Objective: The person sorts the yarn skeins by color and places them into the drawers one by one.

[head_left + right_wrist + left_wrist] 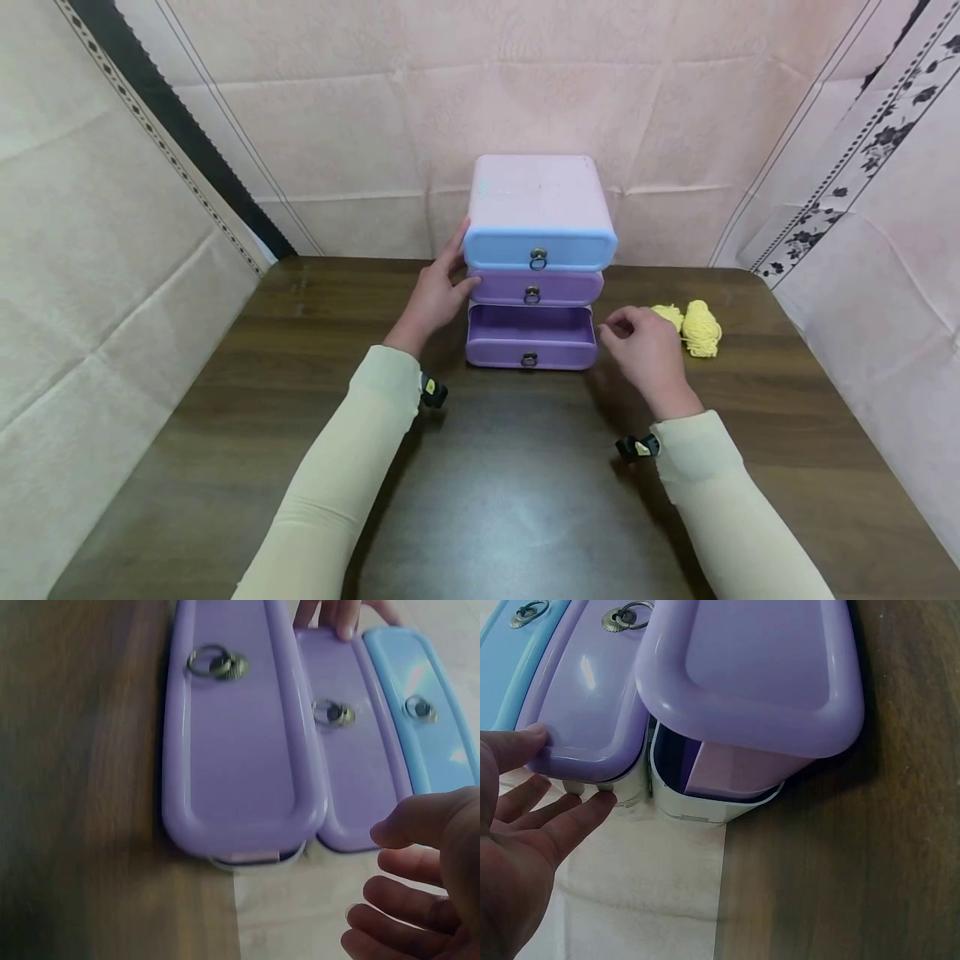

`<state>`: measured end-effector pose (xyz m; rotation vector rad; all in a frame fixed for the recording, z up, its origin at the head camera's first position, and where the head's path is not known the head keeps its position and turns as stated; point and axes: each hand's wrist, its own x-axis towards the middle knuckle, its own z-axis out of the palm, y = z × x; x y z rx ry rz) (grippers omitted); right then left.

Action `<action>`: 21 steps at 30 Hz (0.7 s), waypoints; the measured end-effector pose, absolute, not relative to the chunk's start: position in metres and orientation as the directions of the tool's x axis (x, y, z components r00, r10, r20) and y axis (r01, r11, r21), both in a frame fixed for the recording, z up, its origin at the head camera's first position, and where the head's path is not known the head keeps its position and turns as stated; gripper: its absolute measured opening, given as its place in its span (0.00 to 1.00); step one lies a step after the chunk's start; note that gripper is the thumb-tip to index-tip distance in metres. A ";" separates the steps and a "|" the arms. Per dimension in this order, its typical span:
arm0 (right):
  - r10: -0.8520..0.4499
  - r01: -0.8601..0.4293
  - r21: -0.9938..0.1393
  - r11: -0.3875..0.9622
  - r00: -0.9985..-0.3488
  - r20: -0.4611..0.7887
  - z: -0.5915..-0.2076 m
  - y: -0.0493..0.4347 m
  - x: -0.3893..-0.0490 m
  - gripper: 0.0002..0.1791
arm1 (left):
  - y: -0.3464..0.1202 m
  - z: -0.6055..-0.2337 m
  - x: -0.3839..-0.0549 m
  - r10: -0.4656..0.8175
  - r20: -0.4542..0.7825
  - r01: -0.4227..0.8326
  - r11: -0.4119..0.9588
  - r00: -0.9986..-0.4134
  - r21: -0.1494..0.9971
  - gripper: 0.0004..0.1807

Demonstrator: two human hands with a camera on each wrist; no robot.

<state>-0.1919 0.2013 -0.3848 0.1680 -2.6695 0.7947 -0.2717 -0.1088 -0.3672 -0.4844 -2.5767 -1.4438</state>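
A small drawer unit (536, 192) with a pale top stands at the far side of the table. Its blue top drawer (577, 250) and purple middle drawer (495, 287) are closed; the purple bottom drawer (562, 356) is pulled out and looks empty inside. Each drawer front has a ring pull. My left hand (437, 293) rests on the unit's left side, thumb at the middle drawer's front edge, fingers (581, 821) extended along the side. Just right of the bottom drawer, my right hand (647, 346) hovers with loosely bent fingers and nothing in them.
Two yellow yarn bundles (702, 329) lie on the brown wooden table (480, 500), beyond and right of my right hand. Pale patterned cloth (525, 100) hangs behind the table and at both sides.
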 end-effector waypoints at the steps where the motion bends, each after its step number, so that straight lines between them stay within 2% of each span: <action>1: -0.009 -0.199 -0.507 0.839 -0.936 0.352 -0.385 0.204 -0.193 0.10 | -0.109 -0.368 -0.272 0.206 0.285 0.351 0.483 -0.936 0.803 0.50; 10: 0.033 -0.123 -0.500 0.857 -0.956 0.291 -0.387 0.228 -0.203 0.13 | -0.109 -0.368 -0.271 0.201 0.283 0.346 0.487 -0.938 0.802 0.50; 21: 0.087 -0.002 -0.499 0.866 -0.984 0.154 -0.388 0.262 -0.216 0.23 | -0.108 -0.368 -0.271 0.198 0.298 0.358 0.500 -0.934 0.788 0.50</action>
